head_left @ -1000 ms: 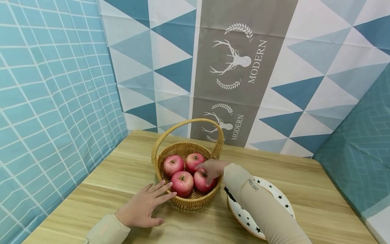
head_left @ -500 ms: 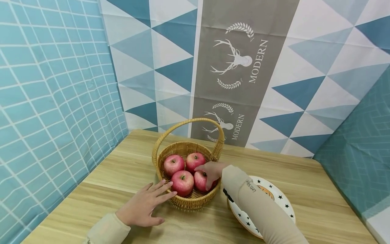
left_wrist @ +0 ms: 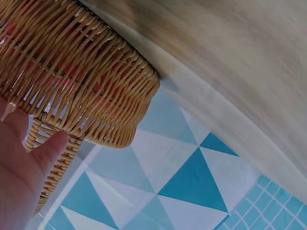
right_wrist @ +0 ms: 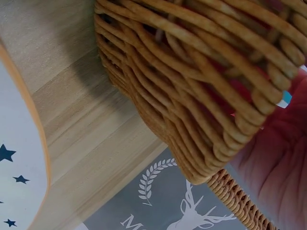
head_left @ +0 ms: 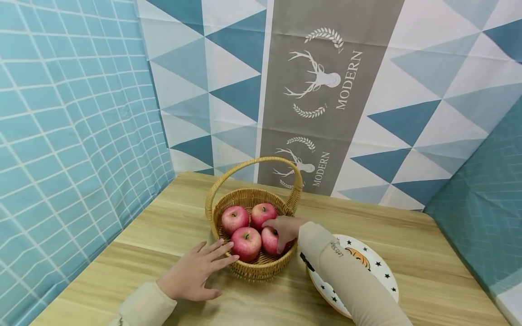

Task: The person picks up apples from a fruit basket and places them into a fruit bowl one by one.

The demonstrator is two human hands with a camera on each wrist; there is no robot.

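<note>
Round red apple (head_left: 268, 241) sits in the right side of the tan wicker basket (head_left: 261, 273), right hand (head_left: 287, 227) curled round it. Three other red apples (head_left: 246, 245) alongside. Left hand (head_left: 195, 277) holds nothing, fingers spread at basket's near-left rim. White star-printed plate (head_left: 385, 277) right, on wood-grain table (head_left: 151, 244).

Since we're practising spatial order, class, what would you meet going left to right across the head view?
Blue grid-patterned wall covering → the person's left grip → wicker basket of apples → star-patterned plate → teal wall covering.
</note>
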